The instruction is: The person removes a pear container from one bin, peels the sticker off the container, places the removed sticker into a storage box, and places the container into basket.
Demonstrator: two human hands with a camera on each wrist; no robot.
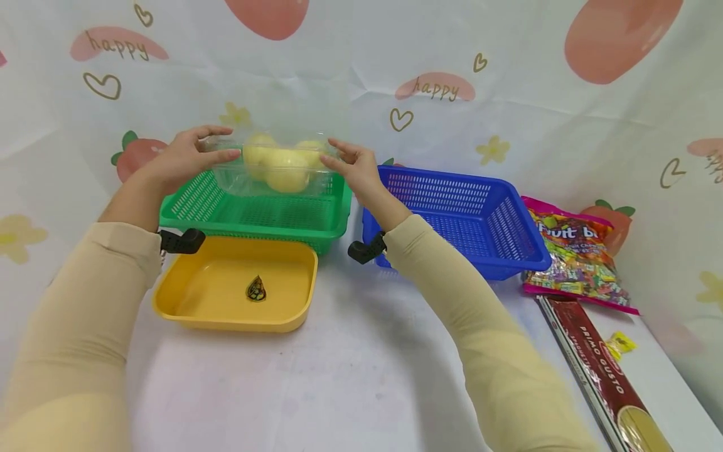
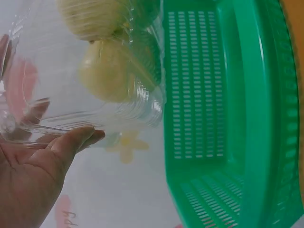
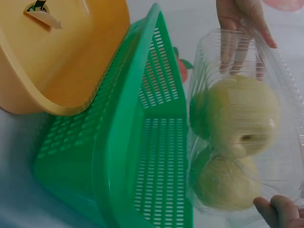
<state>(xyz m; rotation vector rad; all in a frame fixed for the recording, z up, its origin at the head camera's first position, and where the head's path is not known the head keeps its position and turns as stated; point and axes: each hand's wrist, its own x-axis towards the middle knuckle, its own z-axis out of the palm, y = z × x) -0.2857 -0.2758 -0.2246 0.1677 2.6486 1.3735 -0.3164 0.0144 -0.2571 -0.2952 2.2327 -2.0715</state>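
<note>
Both hands hold a clear plastic clamshell box (image 1: 228, 181) up over the green basket (image 1: 265, 216). Three round, pale yellow fruits (image 1: 287, 172), looking like apples or pears, lie inside it. At the left end, the left hand (image 1: 179, 160) grips the box's edge between thumb and fingers; the left wrist view shows its thumb (image 2: 76, 137) along the rim. My right hand (image 1: 359, 171) pinches the opposite end, with its fingertips (image 3: 284, 209) at the box's corner in the right wrist view. Through the clear wall, the basket's slotted side shows.
A yellow basin (image 1: 237, 319) with a dark sticker (image 1: 257, 289) inside stands in front of the green basket. To the right are a blue basket (image 1: 469, 251), a fruit candy bag (image 1: 582, 251), a spaghetti box (image 1: 604, 370) and a small yellow wrapped candy (image 1: 620, 344). A printed cloth hangs behind.
</note>
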